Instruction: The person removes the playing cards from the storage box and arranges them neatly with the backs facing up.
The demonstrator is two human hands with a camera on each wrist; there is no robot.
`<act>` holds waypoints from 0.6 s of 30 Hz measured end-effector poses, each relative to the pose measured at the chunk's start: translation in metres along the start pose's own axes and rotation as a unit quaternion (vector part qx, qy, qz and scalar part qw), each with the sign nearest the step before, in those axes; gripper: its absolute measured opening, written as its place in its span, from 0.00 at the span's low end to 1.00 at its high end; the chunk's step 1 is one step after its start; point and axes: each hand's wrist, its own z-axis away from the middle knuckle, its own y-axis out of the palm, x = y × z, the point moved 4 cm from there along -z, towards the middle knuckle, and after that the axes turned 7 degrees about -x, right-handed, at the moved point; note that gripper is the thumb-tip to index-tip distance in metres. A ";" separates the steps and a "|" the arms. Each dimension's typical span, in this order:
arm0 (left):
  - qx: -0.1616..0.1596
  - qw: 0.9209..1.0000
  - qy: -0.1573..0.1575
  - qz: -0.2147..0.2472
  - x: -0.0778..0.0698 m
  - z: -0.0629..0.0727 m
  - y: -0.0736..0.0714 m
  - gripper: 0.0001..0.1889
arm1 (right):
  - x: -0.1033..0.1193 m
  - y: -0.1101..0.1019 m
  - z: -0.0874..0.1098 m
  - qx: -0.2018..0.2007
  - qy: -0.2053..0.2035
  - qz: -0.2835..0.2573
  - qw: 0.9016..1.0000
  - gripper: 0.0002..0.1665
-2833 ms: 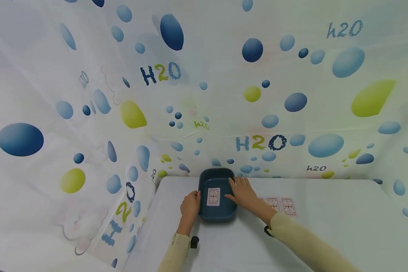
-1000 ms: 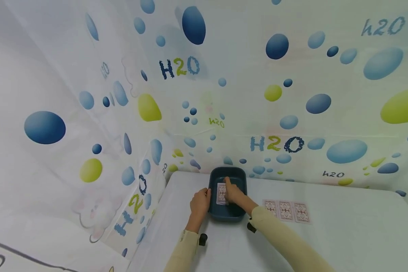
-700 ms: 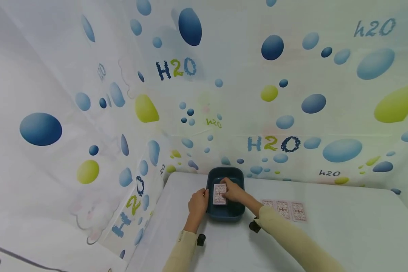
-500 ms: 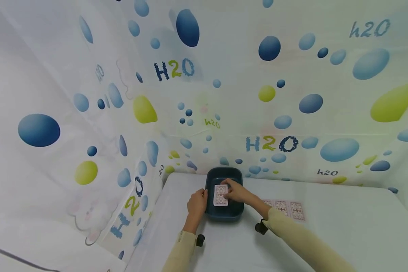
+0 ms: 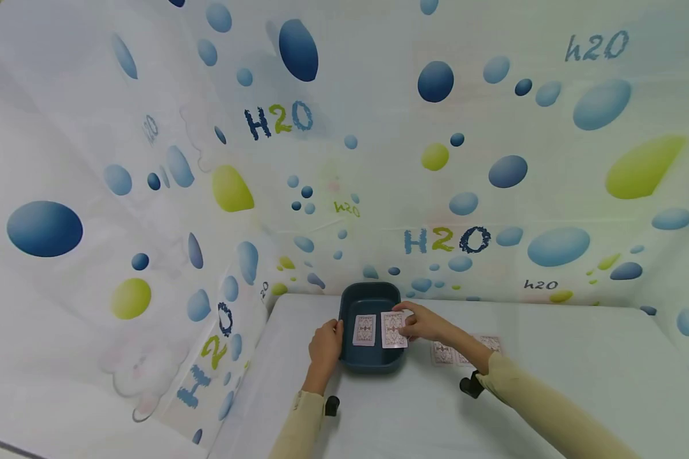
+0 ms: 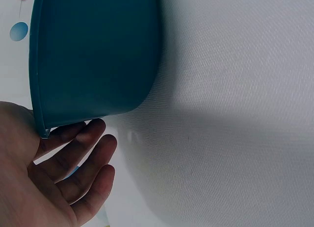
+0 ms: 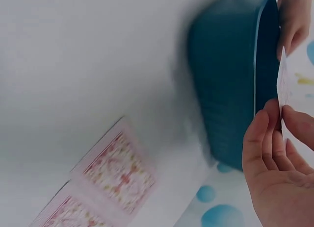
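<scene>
A dark teal plastic basin (image 5: 372,367) stands near the back edge of the white table. My left hand (image 5: 325,342) holds its left rim; in the left wrist view, the fingers (image 6: 91,131) lie against the outer wall below the rim. A playing card (image 5: 393,330), its red patterned back up, is pinched between the thumb and fingers of my right hand (image 5: 427,324) over the basin's right rim. The right wrist view shows that card (image 7: 282,80) edge-on, raised above the rim. Another playing card (image 5: 364,330) lies face down on the basin floor.
To the basin's right, several face-down playing cards (image 5: 443,354) lie in a row on the white tabletop (image 5: 574,376), partly hidden by my right forearm. A white curtain (image 5: 367,153) printed with blue and green drops rises behind the table and along its left side.
My right hand has gone from the basin's right rim into it, pinched a playing card and brought it rightward, with another card showing beneath. My left hand has stayed on the left rim.
</scene>
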 end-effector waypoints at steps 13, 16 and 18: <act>0.005 1.000 -0.010 -0.011 0.001 -0.003 0.000 0.18 | -0.017 -0.034 0.029 0.002 -0.043 -0.005 0.999 0.33; 0.008 1.000 -0.011 -0.012 0.001 -0.002 0.002 0.19 | -0.025 -0.041 0.037 0.005 -0.054 -0.005 0.999 0.33; 0.006 1.000 -0.011 -0.013 0.001 -0.002 0.003 0.19 | -0.031 -0.046 0.042 0.003 -0.051 -0.002 0.999 0.33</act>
